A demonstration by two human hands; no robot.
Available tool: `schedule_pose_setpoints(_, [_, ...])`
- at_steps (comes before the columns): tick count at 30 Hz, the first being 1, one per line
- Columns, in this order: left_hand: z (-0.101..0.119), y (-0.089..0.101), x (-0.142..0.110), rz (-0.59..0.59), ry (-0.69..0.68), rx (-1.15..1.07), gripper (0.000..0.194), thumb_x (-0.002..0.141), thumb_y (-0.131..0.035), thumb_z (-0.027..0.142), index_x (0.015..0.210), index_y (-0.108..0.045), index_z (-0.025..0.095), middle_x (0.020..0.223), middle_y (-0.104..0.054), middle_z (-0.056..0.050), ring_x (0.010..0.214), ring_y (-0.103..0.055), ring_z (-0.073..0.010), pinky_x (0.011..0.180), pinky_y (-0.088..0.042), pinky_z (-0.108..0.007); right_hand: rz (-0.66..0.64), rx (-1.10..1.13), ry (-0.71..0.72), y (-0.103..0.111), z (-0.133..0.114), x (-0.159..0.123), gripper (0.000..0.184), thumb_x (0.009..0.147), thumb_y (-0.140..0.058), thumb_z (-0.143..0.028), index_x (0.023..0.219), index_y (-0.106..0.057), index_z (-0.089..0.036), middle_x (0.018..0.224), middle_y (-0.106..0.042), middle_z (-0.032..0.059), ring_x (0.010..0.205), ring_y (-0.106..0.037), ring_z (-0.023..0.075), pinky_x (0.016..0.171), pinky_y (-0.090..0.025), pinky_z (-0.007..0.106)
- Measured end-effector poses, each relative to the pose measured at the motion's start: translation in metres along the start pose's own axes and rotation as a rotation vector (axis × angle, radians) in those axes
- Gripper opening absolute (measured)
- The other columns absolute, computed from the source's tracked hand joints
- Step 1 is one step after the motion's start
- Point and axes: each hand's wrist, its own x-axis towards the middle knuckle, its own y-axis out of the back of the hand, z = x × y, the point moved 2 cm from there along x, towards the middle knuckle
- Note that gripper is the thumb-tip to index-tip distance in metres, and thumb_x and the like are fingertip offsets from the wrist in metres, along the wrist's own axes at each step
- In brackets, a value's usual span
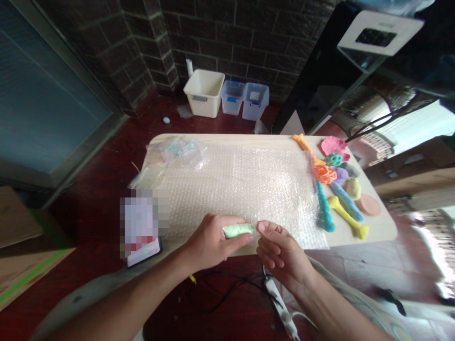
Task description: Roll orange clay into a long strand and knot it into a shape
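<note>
My left hand point(213, 239) is wrapped around a pale green roll that looks like modelling clay point(237, 230), holding it over the front edge of the table. The roll lies sideways between the thumb and fingers, its right end sticking out. Close to that end, my right hand point(282, 251) has thumb and forefinger pinched together, the other fingers curled. Whether the pinch grips the roll's tip or a small bit is too blurred to tell. Beneath both hands, a sheet of bubble wrap point(241, 184) covers much of the table point(386, 229).
Coloured clay shapes crowd the table's right side, among them a yellow bone-like piece point(348, 218), a teal strip point(323, 206) and a pink piece point(334, 147). Clear plastic bags point(185, 149) lie back left. Bins point(204, 94) stand by the wall; a power strip point(280, 308) lies below.
</note>
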Motion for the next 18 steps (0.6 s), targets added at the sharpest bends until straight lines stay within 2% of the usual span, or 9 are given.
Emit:
schedule_pose_setpoints(3, [0.0,-0.001,0.0,-0.04,0.058,-0.077,0.031,0.095,-0.066,0.044,0.094,-0.076,0.015,0.06,-0.065,0.003,0.041,-0.056,-0.0104,0.04,-0.037,-0.02,-0.007,-0.002,0.002,0.0,0.0,0.0,0.031,0.081,-0.087,-0.032,0.068,-0.062,-0.017,0.04,-0.031,-0.014,0.031,-0.015,0.0018,0.031,-0.026,0.015])
schedule_pose_setpoints(5, [0.001,-0.001,0.001,-0.021,0.033,-0.058,0.027,0.095,-0.066,0.041,0.091,-0.076,0.015,0.063,-0.067,0.001,0.045,-0.057,-0.0102,0.042,-0.038,-0.019,-0.025,-0.017,-0.004,0.0,0.001,0.001,0.035,0.083,-0.085,-0.034,0.066,-0.059,-0.018,0.04,-0.03,-0.0139,0.032,-0.015,0.002,0.032,-0.026,0.015])
schedule_pose_setpoints(8, [0.002,0.001,0.001,0.032,-0.019,-0.021,0.025,0.092,-0.069,0.039,0.098,-0.077,0.016,0.069,-0.071,0.0,0.053,-0.058,-0.011,0.047,-0.04,-0.019,-0.034,-0.096,0.025,0.0,0.003,0.003,0.037,0.087,-0.081,-0.038,0.068,-0.057,-0.018,0.043,-0.031,-0.0134,0.034,-0.02,0.0026,0.035,-0.032,0.016])
schedule_pose_setpoints(10, [0.001,0.003,0.001,0.047,-0.028,-0.018,0.028,0.092,-0.07,0.041,0.102,-0.078,0.016,0.071,-0.072,-0.001,0.056,-0.058,-0.0115,0.049,-0.041,-0.019,-0.022,-0.193,0.097,0.001,0.002,0.005,0.033,0.09,-0.079,-0.041,0.076,-0.06,-0.018,0.047,-0.035,-0.0125,0.036,-0.028,0.0036,0.038,-0.035,0.017])
schedule_pose_setpoints(13, [-0.001,0.005,0.0,0.052,-0.025,-0.029,0.032,0.091,-0.072,0.045,0.101,-0.077,0.015,0.07,-0.07,-0.001,0.058,-0.057,-0.0115,0.051,-0.041,-0.019,-0.026,-0.337,0.232,0.005,-0.004,0.006,0.024,0.091,-0.079,-0.039,0.1,-0.065,-0.021,0.055,-0.045,-0.0104,0.041,-0.039,0.0056,0.041,-0.035,0.018])
schedule_pose_setpoints(15, [-0.003,0.006,-0.001,0.048,-0.021,-0.041,0.033,0.089,-0.074,0.046,0.099,-0.077,0.014,0.068,-0.068,0.0,0.057,-0.055,-0.0108,0.05,-0.04,-0.019,-0.04,-0.44,0.297,0.007,-0.01,0.006,0.03,0.091,-0.08,-0.037,0.114,-0.067,-0.023,0.06,-0.05,-0.0092,0.044,-0.042,0.0061,0.042,-0.033,0.018])
schedule_pose_setpoints(16, [-0.003,0.007,-0.001,0.042,-0.02,-0.047,0.034,0.089,-0.075,0.046,0.099,-0.077,0.014,0.067,-0.067,0.0,0.056,-0.053,-0.0104,0.05,-0.039,-0.019,-0.046,-0.497,0.316,0.008,-0.013,0.006,0.031,0.09,-0.08,-0.036,0.116,-0.07,-0.023,0.062,-0.052,-0.0081,0.046,-0.042,0.0061,0.043,-0.033,0.019])
schedule_pose_setpoints(18, [-0.005,0.007,-0.001,0.027,-0.021,-0.055,0.035,0.087,-0.076,0.047,0.1,-0.078,0.014,0.065,-0.065,0.001,0.055,-0.052,-0.0097,0.049,-0.037,-0.019,-0.059,-0.583,0.342,0.008,-0.017,0.005,0.024,0.088,-0.082,-0.035,0.106,-0.077,-0.02,0.065,-0.058,-0.0046,0.051,-0.043,0.0064,0.046,-0.033,0.02])
